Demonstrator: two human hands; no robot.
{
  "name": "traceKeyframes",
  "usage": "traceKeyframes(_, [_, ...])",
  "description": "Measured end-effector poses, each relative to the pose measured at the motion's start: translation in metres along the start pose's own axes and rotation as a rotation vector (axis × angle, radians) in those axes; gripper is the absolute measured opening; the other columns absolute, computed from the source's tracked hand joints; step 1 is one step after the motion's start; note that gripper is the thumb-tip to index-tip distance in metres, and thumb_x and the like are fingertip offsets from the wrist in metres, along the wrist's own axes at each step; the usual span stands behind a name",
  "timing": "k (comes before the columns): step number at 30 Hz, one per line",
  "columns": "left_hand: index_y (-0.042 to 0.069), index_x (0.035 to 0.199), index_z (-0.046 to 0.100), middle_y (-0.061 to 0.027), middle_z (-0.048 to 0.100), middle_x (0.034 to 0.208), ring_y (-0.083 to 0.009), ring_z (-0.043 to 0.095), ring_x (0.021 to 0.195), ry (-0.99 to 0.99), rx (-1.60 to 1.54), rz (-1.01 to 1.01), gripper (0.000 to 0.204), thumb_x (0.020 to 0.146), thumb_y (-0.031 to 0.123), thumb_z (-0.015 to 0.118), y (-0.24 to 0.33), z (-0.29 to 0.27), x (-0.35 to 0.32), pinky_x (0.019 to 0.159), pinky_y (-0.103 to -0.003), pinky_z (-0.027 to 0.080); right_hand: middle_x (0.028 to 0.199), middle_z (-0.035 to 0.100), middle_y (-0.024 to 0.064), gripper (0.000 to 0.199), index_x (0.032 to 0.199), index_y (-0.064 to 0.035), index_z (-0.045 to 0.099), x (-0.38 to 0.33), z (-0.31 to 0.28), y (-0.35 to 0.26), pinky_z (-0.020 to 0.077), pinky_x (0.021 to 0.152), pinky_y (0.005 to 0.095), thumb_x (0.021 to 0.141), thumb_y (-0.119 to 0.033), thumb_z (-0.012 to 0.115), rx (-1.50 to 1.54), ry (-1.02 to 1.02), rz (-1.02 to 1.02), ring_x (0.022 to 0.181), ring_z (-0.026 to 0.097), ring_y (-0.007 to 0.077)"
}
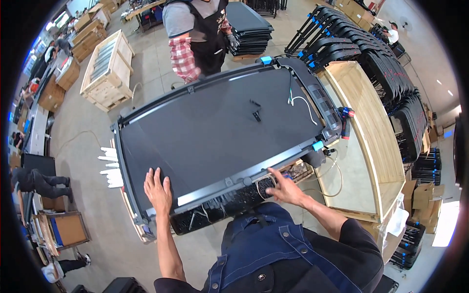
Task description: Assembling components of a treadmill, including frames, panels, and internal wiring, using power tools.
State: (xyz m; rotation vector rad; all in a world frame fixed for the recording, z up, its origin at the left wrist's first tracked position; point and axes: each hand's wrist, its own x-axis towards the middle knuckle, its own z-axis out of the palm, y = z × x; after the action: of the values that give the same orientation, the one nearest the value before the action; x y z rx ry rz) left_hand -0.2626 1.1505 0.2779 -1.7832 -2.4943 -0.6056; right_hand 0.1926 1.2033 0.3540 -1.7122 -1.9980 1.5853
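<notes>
In front of me lies a treadmill base (205,132) with a flat black deck between grey side rails. My left hand (158,193) rests on its near left corner, fingers spread and holding nothing. By the near side rail (259,167), my right hand (285,188) has its fingers apart, one reaching toward the rail; no object shows in it. Small black parts (256,115) lie on the deck. At the right end, a white wire (308,105) trails from the black motor cover (325,105). Below the near rail is a black tray (188,222) of loose hardware.
A red and black power drill (346,124) stands beside the motor cover. A large wooden crate (364,171) is close on the right, with stacked black frames (376,73) behind. Across the base stands a co-worker (205,36). White strips (111,168) stick out at the left end.
</notes>
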Motion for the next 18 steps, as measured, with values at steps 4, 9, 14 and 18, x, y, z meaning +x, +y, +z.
traceKeyframes(4, [0.010, 0.140, 0.055, -0.0178, 0.047, 0.149, -0.0355, 0.040, 0.141, -0.053, -0.040, -0.099, 0.046, 0.098, 0.029, 0.062, 0.008, -0.016, -0.021, 0.117, -0.050, 0.029, 0.073, 0.071, 0.0145, 0.067, 0.149, -0.0138, 0.039, -0.029, 0.021, 0.091, 0.0556, 0.068, 0.0416, 0.091, -0.022, 0.071, -0.090, -0.012, -0.004, 0.069, 0.071, 0.0317])
traceKeyframes(9, [0.002, 0.118, 0.066, -0.0167, 0.066, 0.113, -0.0354, 0.062, 0.106, 0.161, -0.316, -0.066, 0.027, 0.092, 0.010, 0.067, 0.087, -0.034, -0.063, 0.093, -0.043, 0.049, 0.103, 0.071, 0.0259, 0.072, 0.143, -0.0054, 0.043, 0.007, 0.027, 0.272, 0.0545, 0.086, 0.0486, 0.084, -0.032, 0.076, -0.450, 0.139, 0.356, 0.099, 0.069, 0.0434])
traceKeyframes(14, [0.004, 0.103, 0.071, -0.0145, 0.071, 0.098, -0.0327, 0.070, 0.091, -0.370, -0.708, -0.128, 0.017, 0.093, 0.018, 0.067, 0.201, 0.043, -0.138, 0.080, -0.041, 0.055, 0.128, 0.063, 0.0251, 0.107, 0.154, -0.0034, 0.025, 0.061, 0.058, 0.372, 0.0499, 0.099, 0.0422, 0.075, -0.045, 0.084, 0.014, 0.309, 0.524, 0.117, 0.063, 0.0352])
traceKeyframes(18, [0.005, 0.106, 0.070, -0.0178, 0.072, 0.102, -0.0373, 0.068, 0.100, -0.669, -0.731, -0.130, 0.021, 0.094, 0.021, 0.063, 0.275, 0.172, -0.176, 0.084, -0.045, 0.054, 0.141, 0.056, 0.0261, 0.125, 0.159, -0.0064, 0.009, 0.101, 0.072, 0.378, 0.0472, 0.105, 0.0425, 0.071, -0.052, 0.084, 0.022, 0.262, 0.473, 0.129, 0.057, 0.0393])
